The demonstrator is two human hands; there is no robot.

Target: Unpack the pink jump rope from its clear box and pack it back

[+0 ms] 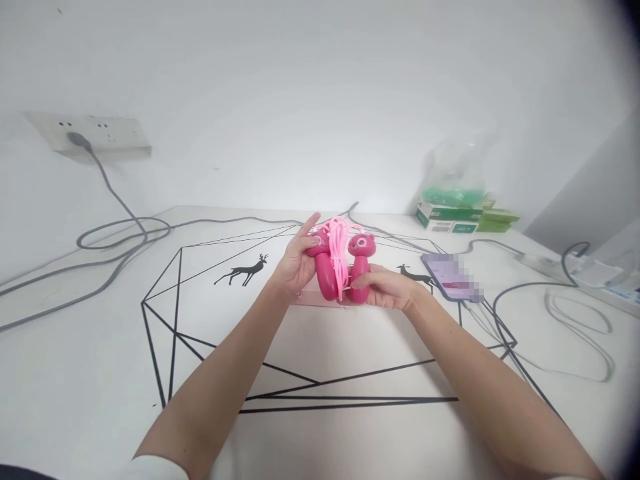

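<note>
A jump rope with two dark pink, animal-headed handles is held up in front of me over the table. Its light pink cord [339,250] is bundled between the handles. My left hand [296,267] grips the left handle [327,277], thumb on its head and index finger pointing up. With the thumb across its lower part, my right hand [387,287] holds the right handle [360,257]. Behind and below them a flat pink piece [317,299] shows in part; I cannot make out what it is. The fingers behind the handles are mostly hidden.
The white table [320,440] bears black line and deer prints. Right of my hands lies a phone [451,277]. Small green-and-white boxes [450,213] with a plastic bag [455,173] sit at the back right. Grey cables [120,260] run from a wall socket [100,133].
</note>
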